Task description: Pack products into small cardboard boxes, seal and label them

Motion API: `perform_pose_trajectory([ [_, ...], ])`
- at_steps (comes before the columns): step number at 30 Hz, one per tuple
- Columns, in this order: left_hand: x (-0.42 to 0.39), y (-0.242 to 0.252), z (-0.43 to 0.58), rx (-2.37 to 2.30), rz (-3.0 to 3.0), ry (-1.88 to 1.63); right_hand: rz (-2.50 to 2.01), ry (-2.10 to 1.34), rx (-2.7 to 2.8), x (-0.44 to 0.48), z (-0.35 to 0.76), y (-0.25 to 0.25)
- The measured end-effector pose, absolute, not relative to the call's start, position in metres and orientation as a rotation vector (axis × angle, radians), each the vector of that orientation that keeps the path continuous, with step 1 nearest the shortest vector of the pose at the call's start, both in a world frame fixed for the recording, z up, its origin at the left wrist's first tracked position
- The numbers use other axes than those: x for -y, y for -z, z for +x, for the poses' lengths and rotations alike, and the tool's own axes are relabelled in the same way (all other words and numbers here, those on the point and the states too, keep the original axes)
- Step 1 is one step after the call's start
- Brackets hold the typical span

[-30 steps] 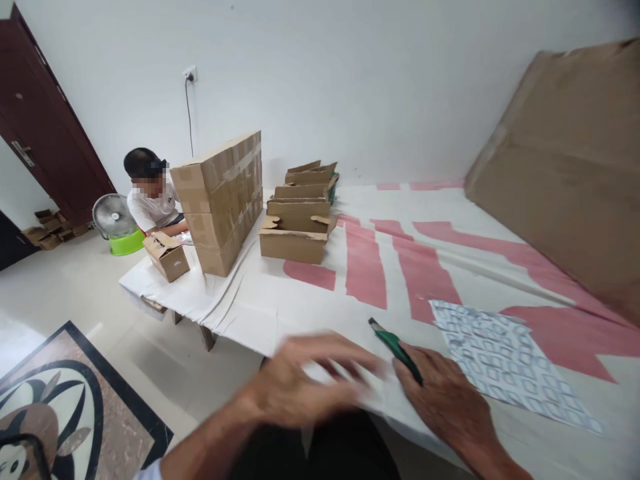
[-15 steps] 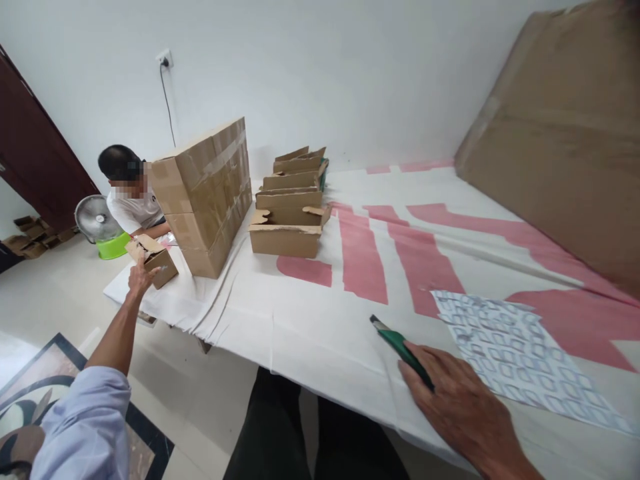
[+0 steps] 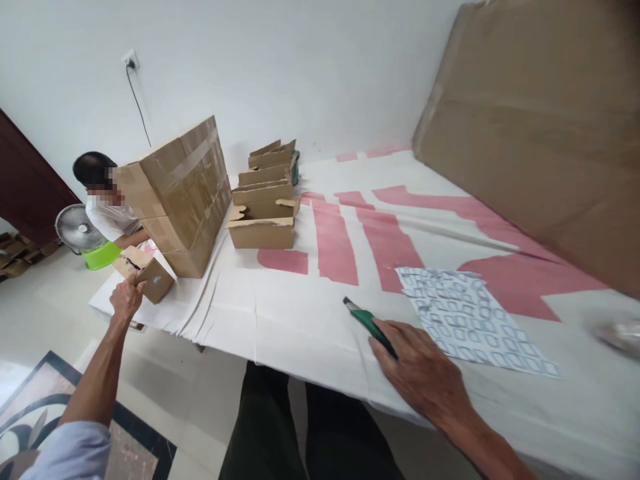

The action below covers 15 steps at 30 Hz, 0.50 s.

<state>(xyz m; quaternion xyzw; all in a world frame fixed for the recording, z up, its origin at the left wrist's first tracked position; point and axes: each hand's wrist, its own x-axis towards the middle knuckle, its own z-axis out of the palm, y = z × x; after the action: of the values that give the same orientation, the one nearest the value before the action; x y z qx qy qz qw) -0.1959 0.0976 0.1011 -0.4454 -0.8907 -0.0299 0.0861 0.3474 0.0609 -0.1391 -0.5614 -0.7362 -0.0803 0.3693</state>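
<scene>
Left hand on a small box, right hand on a cutter, at a cloth-covered table.
The left hand (image 3: 126, 297), arm extended, is closed on the near upper edge of a small brown cardboard box with a torn top (image 3: 159, 281), located at the left end of the table with a white, red-marked cloth (image 3: 295, 303), just beside a stack of taped brown cartons (image 3: 193, 190); whether the box is lifted cannot be told. The right hand (image 3: 425, 373) grips a green-handled cutter (image 3: 367, 321) between thumb and fingers, beside a white sheet printed with blue-grey outlines (image 3: 470, 320).
</scene>
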Motion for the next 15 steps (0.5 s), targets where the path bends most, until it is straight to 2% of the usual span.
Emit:
perform_pose_trajectory([
  [9, -0.025, -0.087, -0.054, 2.581, -1.431, 0.006, -1.431, 0.201, 1.857, -0.063, 0.344, 0.139],
  [15, -0.001, -0.057, 0.033, 2.465, -1.748, 0.245, -1.442, 0.238, 1.882, -0.063, 0.344, 0.138],
])
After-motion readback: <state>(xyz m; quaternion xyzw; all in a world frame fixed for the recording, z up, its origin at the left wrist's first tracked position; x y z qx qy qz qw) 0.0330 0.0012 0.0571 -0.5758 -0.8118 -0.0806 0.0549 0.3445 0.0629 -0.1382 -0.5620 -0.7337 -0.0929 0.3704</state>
